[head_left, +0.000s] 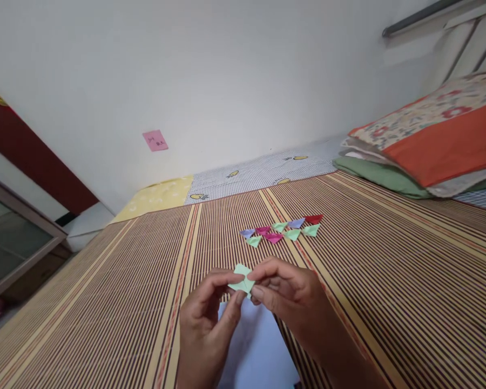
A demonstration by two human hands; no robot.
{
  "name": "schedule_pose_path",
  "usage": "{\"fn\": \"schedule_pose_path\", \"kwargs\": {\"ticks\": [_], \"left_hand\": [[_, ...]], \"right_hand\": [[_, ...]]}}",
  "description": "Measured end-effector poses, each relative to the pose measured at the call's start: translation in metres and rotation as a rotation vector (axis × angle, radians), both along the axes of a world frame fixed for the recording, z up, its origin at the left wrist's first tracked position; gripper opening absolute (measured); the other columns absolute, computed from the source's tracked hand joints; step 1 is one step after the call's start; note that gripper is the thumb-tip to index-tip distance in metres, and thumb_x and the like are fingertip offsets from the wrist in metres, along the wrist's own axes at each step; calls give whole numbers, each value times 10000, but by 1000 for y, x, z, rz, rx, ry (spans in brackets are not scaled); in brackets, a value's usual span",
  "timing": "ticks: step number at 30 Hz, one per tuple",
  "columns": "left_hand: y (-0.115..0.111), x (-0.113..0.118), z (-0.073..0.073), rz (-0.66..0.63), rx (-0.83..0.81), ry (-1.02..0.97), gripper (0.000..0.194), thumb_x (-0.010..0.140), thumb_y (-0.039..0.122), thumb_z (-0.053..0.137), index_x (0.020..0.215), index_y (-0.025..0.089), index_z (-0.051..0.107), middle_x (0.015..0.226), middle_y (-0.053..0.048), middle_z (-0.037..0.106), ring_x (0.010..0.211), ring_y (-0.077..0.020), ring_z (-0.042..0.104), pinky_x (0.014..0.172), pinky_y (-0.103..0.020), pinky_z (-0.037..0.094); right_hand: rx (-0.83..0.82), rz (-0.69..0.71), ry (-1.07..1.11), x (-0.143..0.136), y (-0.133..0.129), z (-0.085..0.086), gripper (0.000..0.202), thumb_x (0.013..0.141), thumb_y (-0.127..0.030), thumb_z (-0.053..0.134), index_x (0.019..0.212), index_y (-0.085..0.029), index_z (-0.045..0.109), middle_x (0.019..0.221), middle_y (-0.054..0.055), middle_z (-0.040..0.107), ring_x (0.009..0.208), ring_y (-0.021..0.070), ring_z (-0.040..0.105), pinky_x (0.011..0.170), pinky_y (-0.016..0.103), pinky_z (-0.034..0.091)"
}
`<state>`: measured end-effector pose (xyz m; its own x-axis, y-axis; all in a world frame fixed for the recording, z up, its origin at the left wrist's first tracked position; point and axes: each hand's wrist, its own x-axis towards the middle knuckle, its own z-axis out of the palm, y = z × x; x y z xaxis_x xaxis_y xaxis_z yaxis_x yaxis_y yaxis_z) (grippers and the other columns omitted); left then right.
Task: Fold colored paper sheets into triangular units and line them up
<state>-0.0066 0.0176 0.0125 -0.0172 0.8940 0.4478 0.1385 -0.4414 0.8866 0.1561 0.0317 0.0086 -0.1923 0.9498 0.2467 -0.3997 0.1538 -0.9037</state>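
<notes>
Between both hands is a small piece of folded light green paper [242, 270], with crease lines showing on it. My left hand [210, 316] pinches its left side between thumb and index finger. On the opposite side, my right hand [294, 294] grips it the same way. Below the hands lies a pale blue sheet or board [253, 346], partly covered by them. Beyond the fingertips, several small folded paper pieces [292, 234] in green, purple, magenta and red sit in two slanting rows on the striped mat.
A striped bamboo-like mat [380, 270] spreads under everything. Folded bedding [449, 140] with orange and floral cloth is stacked at the right. A checked sheet [247, 175] edges the white wall, where a pink note [155, 140] is stuck. A framed glass panel [16, 232] stands left.
</notes>
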Motion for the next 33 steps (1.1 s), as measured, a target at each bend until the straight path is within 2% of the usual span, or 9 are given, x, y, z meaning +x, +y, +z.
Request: {"fn": "schedule_pose_path", "kwargs": {"ticks": [4,8,13,16,20,24,33], "left_hand": [[-1,3,2,21,11,7,136,897,155,718,957,266,771,904,-14,736,857,-153,714,761,-202,578],[0,6,1,39,5,7,89,897,184,733,910,255,783,893,-20,738,853,-161,709,761,-219,571],[1,9,-3,115,-107,-78,5,858,248,790,854,246,791,900,-15,749,841,-162,715,758,-225,572],[1,9,-5,147,-132,-120,27,836,267,814,845,245,801,905,-16,757,841,-164,717,759,-226,574],[1,10,-5,135,-84,-141,19,846,243,803,828,242,798,896,-15,753,863,-165,710,772,-228,567],[1,14,-3,149,-87,-133,50,836,233,806,797,219,779,816,-12,736,778,-153,690,724,-224,558],[1,15,-2,139,-119,-180,84,818,222,817,768,202,752,828,-20,740,803,-160,704,748,-228,562]], "right_hand": [[92,-47,-99,1,1,1,64,875,-155,693,847,-196,733,807,-10,666,735,118,647,686,241,516],[84,-75,-134,1,2,0,86,902,-162,661,826,-190,691,757,-16,659,701,124,644,661,243,507],[59,-100,-122,-2,3,-1,90,909,-185,656,823,-185,680,758,-11,662,719,130,638,677,248,505],[67,-109,-101,-4,3,-3,114,922,-207,659,813,-185,684,789,-2,666,742,135,635,695,256,506],[72,-112,-75,-7,3,-6,129,934,-238,665,816,-187,666,807,4,653,753,141,619,701,271,499],[62,-146,-78,-10,2,-6,139,938,-251,658,814,-189,644,803,6,642,747,145,604,702,281,492],[73,-212,-68,-14,2,-7,122,891,-208,673,781,-194,622,778,6,640,716,154,609,660,285,495]]}}
